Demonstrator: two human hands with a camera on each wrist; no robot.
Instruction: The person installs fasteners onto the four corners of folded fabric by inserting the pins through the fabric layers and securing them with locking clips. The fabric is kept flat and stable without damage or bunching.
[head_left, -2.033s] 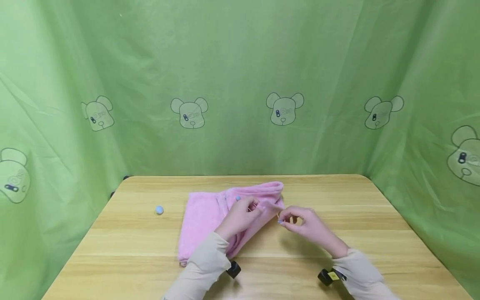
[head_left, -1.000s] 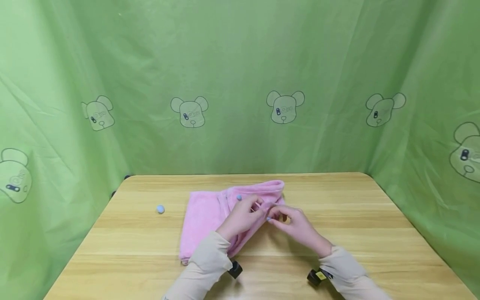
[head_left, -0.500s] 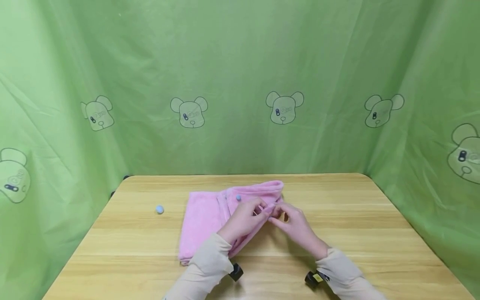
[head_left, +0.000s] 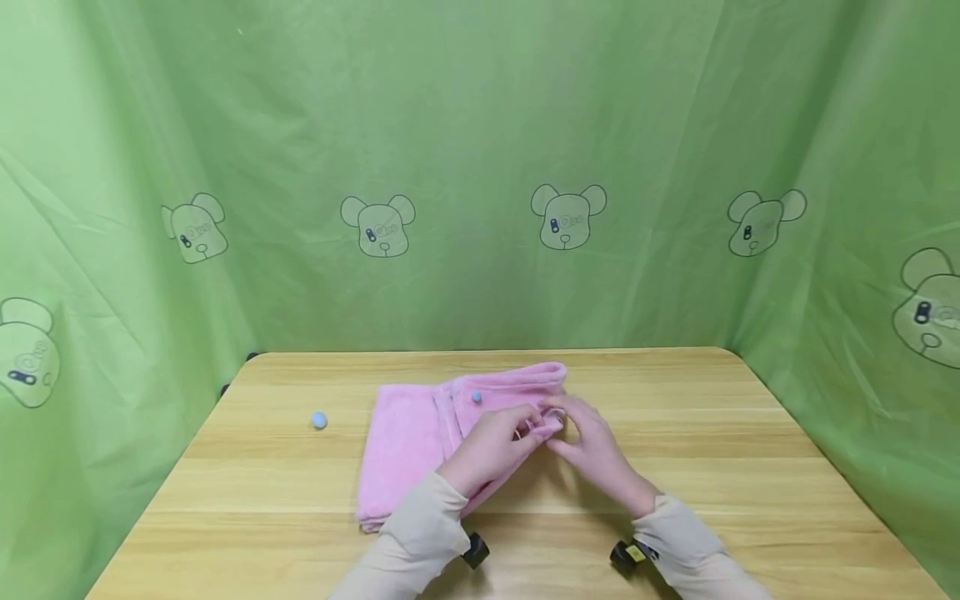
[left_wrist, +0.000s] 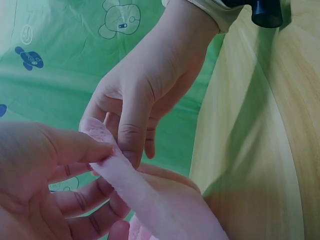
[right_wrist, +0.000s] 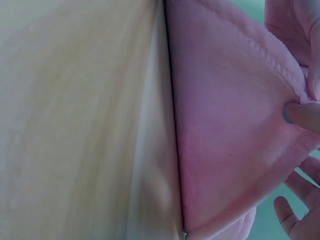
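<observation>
A folded pink plush blanket lies mid-table, its right-hand corner raised. My left hand pinches the blanket's edge between thumb and fingers. Close to it, my right hand is at the same corner, fingers on the far side and thumb on the near side. In the right wrist view, a thumb presses a small blue round-headed pin against the blanket; its stem is hidden. The left wrist view shows the edge strip between both hands. Another small blue round piece sits on the blanket.
One more small blue round piece lies left of the blanket on the wooden table. Green curtains with printed bear heads surround the table. A black wrist camera hangs below the right sleeve, another below the left.
My right hand has moved left to the blanket corner with the blue-headed pin, which is now hidden in the head view. My left hand has shifted slightly right, still gripping the edge.
</observation>
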